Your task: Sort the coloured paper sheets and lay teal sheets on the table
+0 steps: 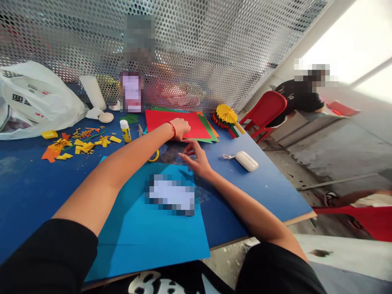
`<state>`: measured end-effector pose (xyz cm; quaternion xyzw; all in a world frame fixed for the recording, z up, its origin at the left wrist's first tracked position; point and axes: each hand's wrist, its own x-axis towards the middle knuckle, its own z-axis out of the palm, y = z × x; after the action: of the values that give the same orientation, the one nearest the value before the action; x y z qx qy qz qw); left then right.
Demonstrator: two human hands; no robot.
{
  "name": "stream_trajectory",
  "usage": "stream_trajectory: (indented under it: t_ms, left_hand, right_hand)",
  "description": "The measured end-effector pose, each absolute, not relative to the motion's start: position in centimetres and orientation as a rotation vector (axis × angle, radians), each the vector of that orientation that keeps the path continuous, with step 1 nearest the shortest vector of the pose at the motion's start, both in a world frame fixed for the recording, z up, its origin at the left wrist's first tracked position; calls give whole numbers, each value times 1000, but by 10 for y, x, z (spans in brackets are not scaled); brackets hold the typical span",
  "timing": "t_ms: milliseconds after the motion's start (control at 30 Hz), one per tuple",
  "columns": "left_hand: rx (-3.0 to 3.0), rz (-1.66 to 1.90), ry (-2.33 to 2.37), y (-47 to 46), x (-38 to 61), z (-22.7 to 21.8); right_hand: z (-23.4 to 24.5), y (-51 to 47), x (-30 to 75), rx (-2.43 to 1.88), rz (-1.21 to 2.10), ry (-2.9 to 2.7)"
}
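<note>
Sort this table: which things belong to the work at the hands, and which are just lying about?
Belonging: left hand, red paper, right hand, blue paper sheet, glue stick, scissors, yellow paper scraps, pleated paper rosette.
Lying about: white plastic bag, white corded gadget.

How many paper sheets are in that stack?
3 show: the red sheet on top, the green sheet poking out beneath it on the right, and the orange sheet below that. More may be hidden.

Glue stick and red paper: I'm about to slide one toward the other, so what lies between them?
In the head view, the steel blades of a pair of scissors lie between the glue stick and the red paper; their yellow handle sits nearer the camera.
</note>
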<state>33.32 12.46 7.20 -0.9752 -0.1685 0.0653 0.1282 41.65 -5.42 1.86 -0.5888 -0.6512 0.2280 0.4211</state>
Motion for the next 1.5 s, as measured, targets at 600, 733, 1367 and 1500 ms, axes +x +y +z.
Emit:
stream_trajectory:
  t_ms: [600, 733, 1367, 1500]
  left_hand:
    - [-3072, -55, -600, 161, 306, 77]
    - [-3098, -86, -607, 166, 307, 75]
    - [-2885, -330, -1026, 132, 326, 60]
    - [-2845, -533, -1106, 136, 316, 75]
  right_hand:
    - [-17, -33, 443, -1909, -9, -2031]
    - [-27, -25, 445, -2026, -18, -1980]
    - [-12, 32, 451, -2027, 17, -1681]
    - [-25, 39, 462, -1770, 119, -1612]
